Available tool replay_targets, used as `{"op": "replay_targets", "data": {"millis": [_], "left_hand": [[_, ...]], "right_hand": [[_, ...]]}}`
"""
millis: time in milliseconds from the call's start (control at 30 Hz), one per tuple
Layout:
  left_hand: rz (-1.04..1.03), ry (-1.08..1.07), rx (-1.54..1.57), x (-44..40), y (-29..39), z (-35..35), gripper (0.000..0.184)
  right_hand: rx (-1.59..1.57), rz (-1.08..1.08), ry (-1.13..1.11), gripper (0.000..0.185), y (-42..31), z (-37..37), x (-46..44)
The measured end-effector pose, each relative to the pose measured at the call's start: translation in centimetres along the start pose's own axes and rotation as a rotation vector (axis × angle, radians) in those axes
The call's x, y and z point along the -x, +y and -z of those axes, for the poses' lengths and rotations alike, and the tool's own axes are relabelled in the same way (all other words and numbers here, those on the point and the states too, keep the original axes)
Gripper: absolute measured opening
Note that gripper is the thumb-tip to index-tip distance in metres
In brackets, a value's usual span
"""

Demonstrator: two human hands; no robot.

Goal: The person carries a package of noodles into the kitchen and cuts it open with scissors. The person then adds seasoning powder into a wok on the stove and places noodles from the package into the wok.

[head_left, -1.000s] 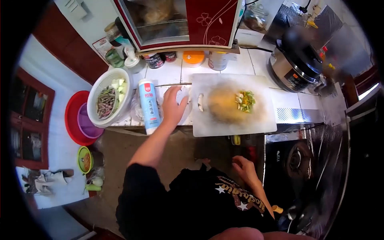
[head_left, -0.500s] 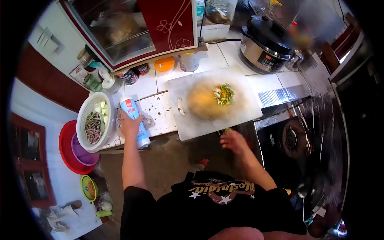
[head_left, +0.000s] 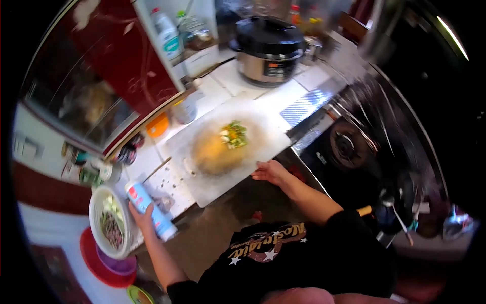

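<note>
Closer to the near edge of the cutting board (head_left: 202, 191) than before, the right hand (head_left: 271, 172) is loosely open with its fingers reaching forward; whether it touches is unclear. The left hand (head_left: 142, 217) remains on the blue-and-white packet (head_left: 162, 224), fingers partly curled along one side and thumb across the top. That packet lies on the desk (head_left: 171, 178) between basin (head_left: 94, 215) and board. It looks light, fairly stiff and smooth enough to slip, perhaps with brittle contents; a gentle wrap around its middle would suit.
</note>
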State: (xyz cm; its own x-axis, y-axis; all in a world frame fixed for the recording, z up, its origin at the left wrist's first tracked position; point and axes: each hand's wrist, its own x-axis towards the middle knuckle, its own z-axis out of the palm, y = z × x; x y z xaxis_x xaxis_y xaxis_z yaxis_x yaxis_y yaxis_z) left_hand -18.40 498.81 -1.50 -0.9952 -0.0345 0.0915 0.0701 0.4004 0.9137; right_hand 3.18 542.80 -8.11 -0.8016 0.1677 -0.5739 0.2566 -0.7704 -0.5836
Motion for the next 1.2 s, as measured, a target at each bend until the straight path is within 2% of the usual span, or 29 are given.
{"op": "replay_targets", "data": {"millis": [67,133,233,333,400,467,667,767,1000,1100,1200], "left_hand": [[0.062,0.015,0.103,0.6,1.1,0.4,0.082],[-0.006,0.013,-0.135,1.2,3.2,1.1,0.082],[-0.072,0.016,0.076,2.1,3.5,0.8,0.075],[-0.023,-0.09,0.266,4.0,8.5,-0.9,0.071],[-0.066,-0.113,0.305,4.6,10.9,-2.1,0.071],[-0.14,-0.125,0.319,5.2,12.7,-3.7,0.072],[-0.245,-0.157,0.33,5.8,16.1,-5.6,0.072],[-0.266,-0.163,0.348,6.2,17.1,-6.5,0.073],[-0.296,-0.187,0.366,6.4,18.1,-7.2,0.074],[-0.296,-0.164,0.375,6.3,18.0,-7.0,0.074],[-0.309,-0.142,0.382,5.7,18.4,-6.3,0.075]], "right_hand": [[-0.005,0.04,0.043,0.025,-0.2,-0.2,-0.4],[0.034,-0.002,0.061,0.026,-0.6,-0.4,-0.5],[0.081,-0.008,0.023,0.031,-0.4,-0.1,-0.8],[0.118,-0.048,0.019,0.037,0.4,-0.8,0.6],[0.197,-0.027,0.004,0.036,2.3,-0.8,1.3],[0.279,-0.071,-0.119,0.029,5.0,0.3,1.6],[0.246,-0.191,0.016,0.018,9.8,1.5,6.9],[0.276,-0.234,0.005,0.015,9.8,0.8,8.4],[0.347,-0.127,-0.002,0.018,8.7,-1.2,8.9],[0.467,-0.036,-0.09,0.018,8.1,-3.0,7.9],[0.553,-0.002,-0.407,0.026,7.4,-7.6,4.8]]}}
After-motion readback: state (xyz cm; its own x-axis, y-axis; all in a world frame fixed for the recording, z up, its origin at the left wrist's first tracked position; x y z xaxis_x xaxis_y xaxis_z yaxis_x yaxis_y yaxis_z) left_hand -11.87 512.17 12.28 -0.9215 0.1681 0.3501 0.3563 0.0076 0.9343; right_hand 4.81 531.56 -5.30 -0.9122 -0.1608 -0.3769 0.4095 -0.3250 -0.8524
